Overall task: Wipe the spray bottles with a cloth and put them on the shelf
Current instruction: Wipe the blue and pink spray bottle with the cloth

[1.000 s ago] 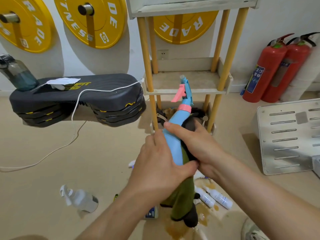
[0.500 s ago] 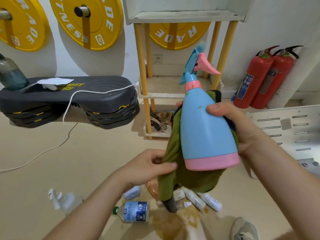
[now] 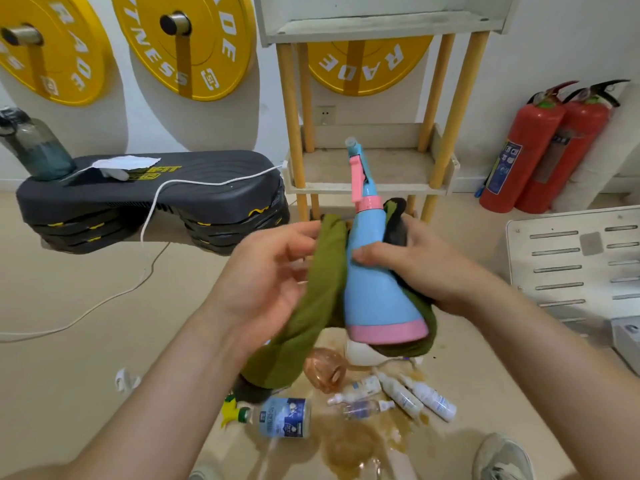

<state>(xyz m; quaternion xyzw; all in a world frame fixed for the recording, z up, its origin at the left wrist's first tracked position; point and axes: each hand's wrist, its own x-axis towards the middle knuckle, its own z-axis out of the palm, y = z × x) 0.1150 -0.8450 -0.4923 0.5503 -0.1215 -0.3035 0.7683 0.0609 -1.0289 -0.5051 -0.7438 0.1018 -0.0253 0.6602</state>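
Bottle wipe
Your right hand (image 3: 427, 268) curls round spray bottle (image 3: 375, 296) and cloth (image 3: 311, 306) for friction; left hand (image 3: 266, 282) fingers spread, tensioning cloth.

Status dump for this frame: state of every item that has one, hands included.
blue spray bottle: held in the air, nozzle up, tilted
right hand: grips the bottle, cloth under its fingers
left hand: fingers relaxed, touching the cloth
green cloth: wrapped behind the bottle, tail hanging
shelf: middle tier holds no bottle
floor bottles: lying on their sides
fire extinguishers: upright
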